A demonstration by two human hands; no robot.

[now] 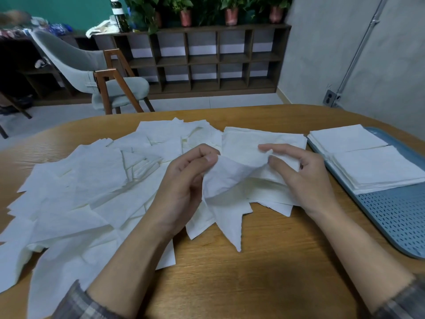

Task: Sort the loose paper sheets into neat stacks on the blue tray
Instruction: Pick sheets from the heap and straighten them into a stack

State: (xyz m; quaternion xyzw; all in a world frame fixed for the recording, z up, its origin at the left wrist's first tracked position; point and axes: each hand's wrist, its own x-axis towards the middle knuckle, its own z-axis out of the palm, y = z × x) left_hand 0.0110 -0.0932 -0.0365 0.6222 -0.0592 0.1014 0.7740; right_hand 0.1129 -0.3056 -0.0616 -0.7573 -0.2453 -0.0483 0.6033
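Pinching one white sheet (230, 178) by opposite edges, the left hand (184, 180) grips it between thumb and curled fingers, and the right hand (299, 178) holds it between thumb and forefinger. The sheet sags between them, just above a wooden table (264, 261) with a rounded edge. Loose sheets (92, 180) sprawl under the grip and far to its left. To the right of the grip a perforated blue tray (395, 217) carries two neat stacks (377, 169), touching each other. Beyond the grip, a dark bottle (118, 13) with a white label, its print too small to read, stands on a cubby shelf (207, 58) beside potted plants (231, 16). A grey chair (80, 61) with wooden legs stands beyond the grip to the left, and a wall socket (331, 97) sits on the grey wall beyond it to the right.
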